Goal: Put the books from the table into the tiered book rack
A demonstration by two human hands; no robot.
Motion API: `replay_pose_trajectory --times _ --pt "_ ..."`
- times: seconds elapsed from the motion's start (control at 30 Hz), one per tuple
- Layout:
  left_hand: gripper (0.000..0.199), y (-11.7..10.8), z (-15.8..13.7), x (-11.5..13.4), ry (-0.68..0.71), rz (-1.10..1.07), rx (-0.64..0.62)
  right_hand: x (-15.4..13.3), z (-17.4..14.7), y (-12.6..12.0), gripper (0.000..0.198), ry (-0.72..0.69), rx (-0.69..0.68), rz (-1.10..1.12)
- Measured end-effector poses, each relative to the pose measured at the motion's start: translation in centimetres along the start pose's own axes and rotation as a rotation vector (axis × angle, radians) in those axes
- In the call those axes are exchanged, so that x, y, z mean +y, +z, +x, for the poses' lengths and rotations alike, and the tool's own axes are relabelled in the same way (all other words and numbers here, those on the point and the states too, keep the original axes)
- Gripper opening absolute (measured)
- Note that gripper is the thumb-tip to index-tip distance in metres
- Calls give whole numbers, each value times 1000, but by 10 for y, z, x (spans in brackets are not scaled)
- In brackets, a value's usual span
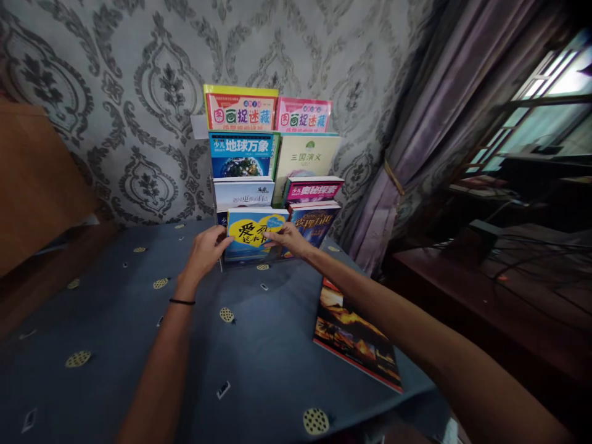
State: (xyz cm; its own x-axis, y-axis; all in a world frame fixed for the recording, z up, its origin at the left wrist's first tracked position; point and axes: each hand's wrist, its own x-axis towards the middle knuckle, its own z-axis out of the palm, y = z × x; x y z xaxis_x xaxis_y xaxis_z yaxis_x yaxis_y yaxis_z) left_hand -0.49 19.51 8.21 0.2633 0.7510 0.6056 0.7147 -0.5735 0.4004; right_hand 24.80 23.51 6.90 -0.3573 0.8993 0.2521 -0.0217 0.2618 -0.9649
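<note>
A blue book with a yellow patch on its cover (250, 250) stands in the lowest row of a tiered book display, on the left. My left hand (206, 250) pinches its left edge, thumb at the front. At its right side is my right hand (291, 238), closed on the book with the thumb across the cover. A dark blue book (317, 222) stands close by on the right, partly behind my right hand. Just behind the held book, a pale book (244, 193) leans in the row above.
Higher rows hold a blue globe book (243, 154), a pale green book (308, 154), and yellow-edged (240, 108) and pink (304, 114) books. A dark book (354, 339) lies on the blue tablecloth (268, 351) under my right forearm. A curtain (393, 135) hangs at right.
</note>
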Motion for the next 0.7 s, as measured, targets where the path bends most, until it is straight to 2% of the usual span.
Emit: replay_pose_trajectory --times 0.1,0.23,0.33,0.47,0.7 --pt "25 -3 -2 -7 -37 20 18 6 3 10 56 -6 27 -188" --pt "20 -7 -6 -13 -96 63 22 5 -1 22 44 -70 145 -663" --pt "17 -8 -6 -11 -115 132 11 3 -6 27 38 -57 223 -901" --pt "18 -6 -5 2 -187 314 -48 3 -9 28 35 -39 251 -1062" --pt "29 -8 -3 30 -309 580 -169 -10 -12 33 34 122 216 -1111"
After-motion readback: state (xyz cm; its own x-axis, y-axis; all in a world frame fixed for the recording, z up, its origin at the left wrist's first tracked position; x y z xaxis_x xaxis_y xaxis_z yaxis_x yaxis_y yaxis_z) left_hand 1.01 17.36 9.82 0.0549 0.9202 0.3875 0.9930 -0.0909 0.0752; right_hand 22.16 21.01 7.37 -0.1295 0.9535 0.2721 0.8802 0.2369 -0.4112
